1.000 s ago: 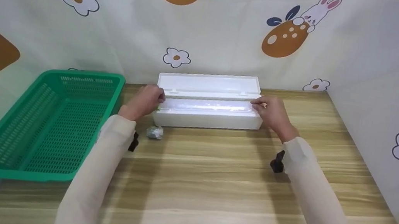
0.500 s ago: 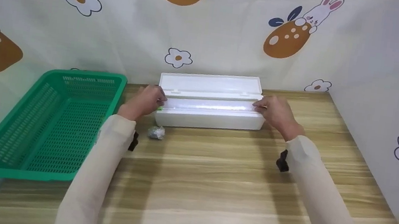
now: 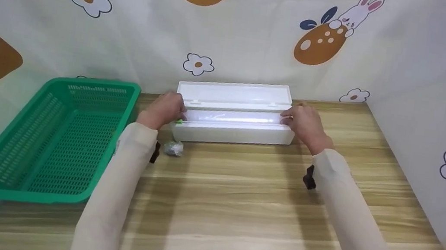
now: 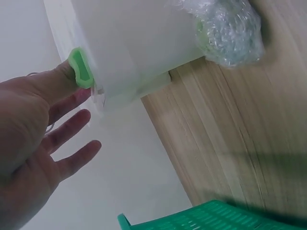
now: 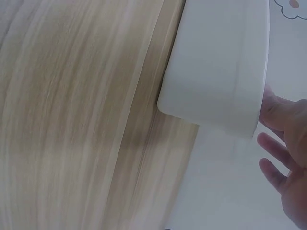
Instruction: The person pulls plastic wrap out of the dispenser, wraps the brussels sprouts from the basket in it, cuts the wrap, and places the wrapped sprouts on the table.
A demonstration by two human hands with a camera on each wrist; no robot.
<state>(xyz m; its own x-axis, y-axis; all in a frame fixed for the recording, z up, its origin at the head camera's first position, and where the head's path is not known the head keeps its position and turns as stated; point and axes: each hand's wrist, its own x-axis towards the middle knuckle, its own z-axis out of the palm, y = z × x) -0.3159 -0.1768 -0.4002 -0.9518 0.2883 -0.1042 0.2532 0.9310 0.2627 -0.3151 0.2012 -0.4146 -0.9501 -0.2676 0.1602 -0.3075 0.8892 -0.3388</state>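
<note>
A long white cling film dispenser box [image 3: 232, 134] stands at the back of the table, its lid [image 3: 234, 93] tipped back. Inside lies a shiny clear roll of cling film [image 3: 228, 117]. My left hand [image 3: 164, 110] pinches the roll's left end, beside a green slide cutter [image 4: 80, 68] on the box's front edge. At the other end my right hand [image 3: 305, 123] pinches the roll, thumb and forefinger inside the rim. In both wrist views the box wall hides those fingertips, while the other fingers spread loosely outside it.
A green perforated basket [image 3: 71, 151] stands at the left. A crumpled ball of clear plastic [image 3: 174, 148] lies on the wooden table [image 3: 232, 213], just in front of the box's left corner. A patterned cloth wall [image 3: 252, 37] rises directly behind the box.
Both hands have sunk slightly lower at the box ends, and the cling film roll sits deeper inside. The green cutter and front rim show more plainly. Box, basket and plastic ball stay put.
</note>
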